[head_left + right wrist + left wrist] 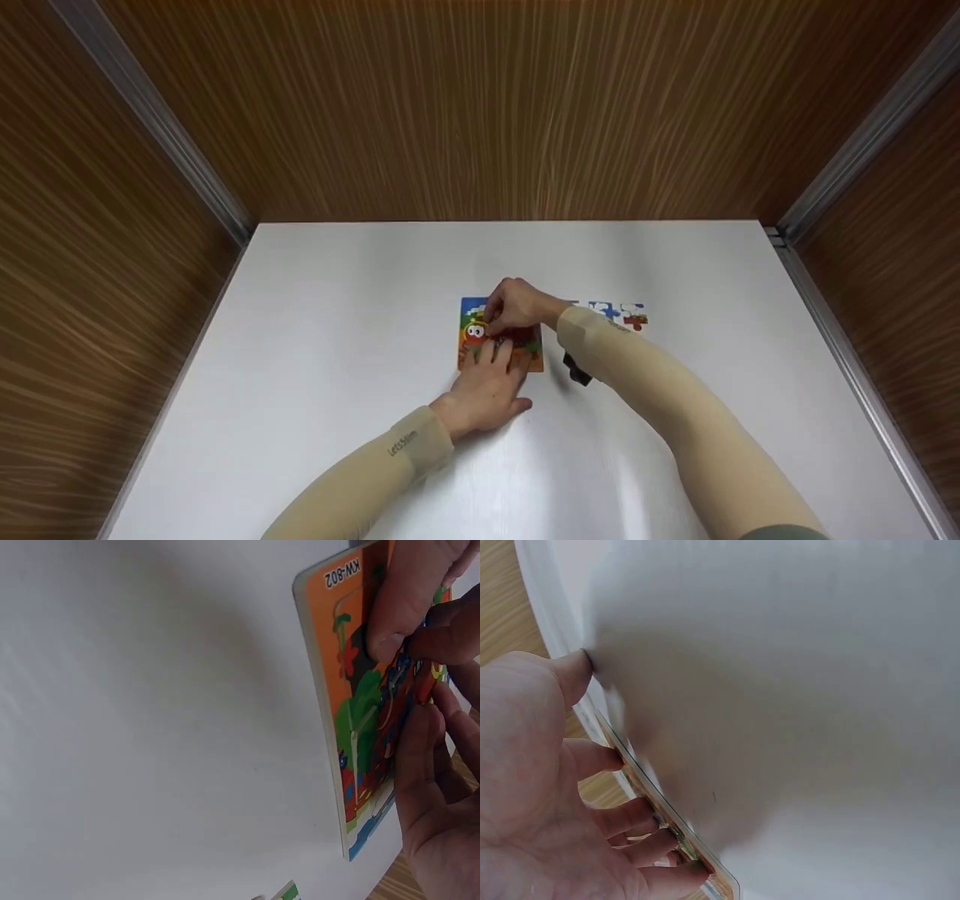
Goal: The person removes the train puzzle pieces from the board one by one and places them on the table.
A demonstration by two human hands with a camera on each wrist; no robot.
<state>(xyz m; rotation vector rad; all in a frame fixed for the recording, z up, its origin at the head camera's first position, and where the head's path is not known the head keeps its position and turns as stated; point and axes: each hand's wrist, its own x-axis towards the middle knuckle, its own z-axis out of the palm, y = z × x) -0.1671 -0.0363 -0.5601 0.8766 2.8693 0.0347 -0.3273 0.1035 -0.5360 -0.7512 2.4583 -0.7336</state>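
Observation:
A colourful jigsaw board (535, 366) with a printed cartoon character lies on the white table, marked KW-802 at one orange corner in the right wrist view. My left hand (484, 391) lies across its near part, fingers straight and spread on the picture, thumb out over the table. From the far side my right hand (517, 304) reaches down with curled fingers. In the right wrist view its thumb (418, 736) and fingers pinch a small red and yellow jigsaw piece (427, 684) at the board's surface, partly hidden by the fingers. Both hands' fingertips are close together there.
Several loose jigsaw pieces (634, 318) lie right of the board, some partly behind the right forearm. A black device (576, 370) sits under the right wrist. Wood-grain panels (495, 112) stand at the back and both sides of the white table (315, 337).

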